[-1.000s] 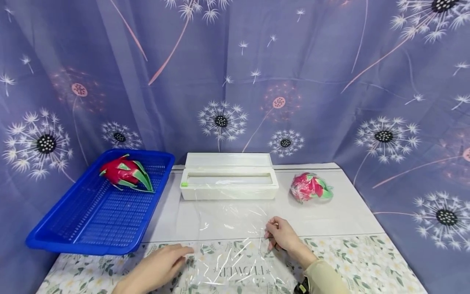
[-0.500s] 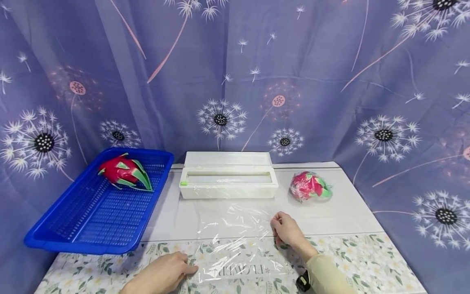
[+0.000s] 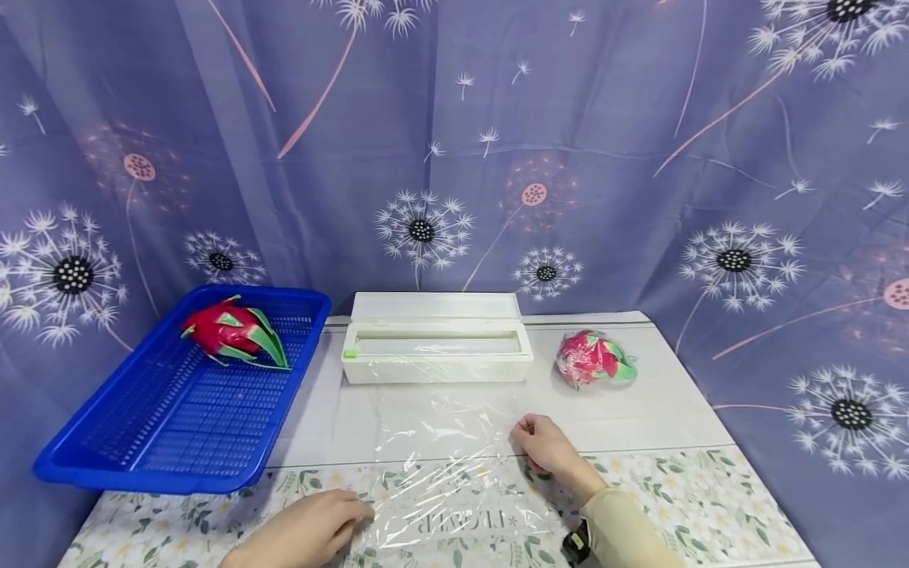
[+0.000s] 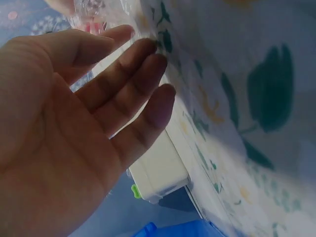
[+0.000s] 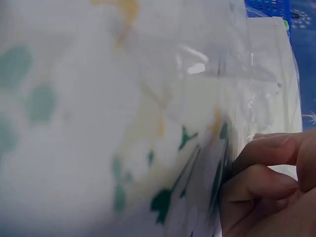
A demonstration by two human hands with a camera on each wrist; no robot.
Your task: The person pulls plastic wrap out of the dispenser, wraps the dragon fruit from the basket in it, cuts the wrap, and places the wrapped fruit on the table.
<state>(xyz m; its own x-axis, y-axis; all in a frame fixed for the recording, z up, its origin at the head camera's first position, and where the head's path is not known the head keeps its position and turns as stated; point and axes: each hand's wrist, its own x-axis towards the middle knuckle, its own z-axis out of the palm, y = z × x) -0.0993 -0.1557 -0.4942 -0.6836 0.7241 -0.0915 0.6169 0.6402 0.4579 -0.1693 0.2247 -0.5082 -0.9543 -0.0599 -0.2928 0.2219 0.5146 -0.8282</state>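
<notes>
A sheet of clear cling film [image 3: 447,473] stretches from a white dispenser box [image 3: 436,369] toward the front of the table. My left hand [image 3: 305,525] is at the film's near left edge, its thumb and index finger together on the edge. The other fingers stay loosely bent in the left wrist view, close to the tablecloth. On the opposite side my right hand [image 3: 550,450] pinches the right edge of the film with curled fingers. The roll [image 3: 436,345] lies inside the box, whose lid [image 3: 436,305] stands up.
A blue plastic basket [image 3: 159,480] at the left holds a red and green dragon fruit [image 3: 227,330]. Another dragon fruit [image 3: 592,359], wrapped in film, lies right of the box. A dandelion-patterned curtain [image 3: 604,158] closes off the back and sides.
The left hand has moved nearer and its fingers have closed at the film's edge. The right hand first shifted outward, then slightly back. The film's near edge lies differently, with more wrinkles.
</notes>
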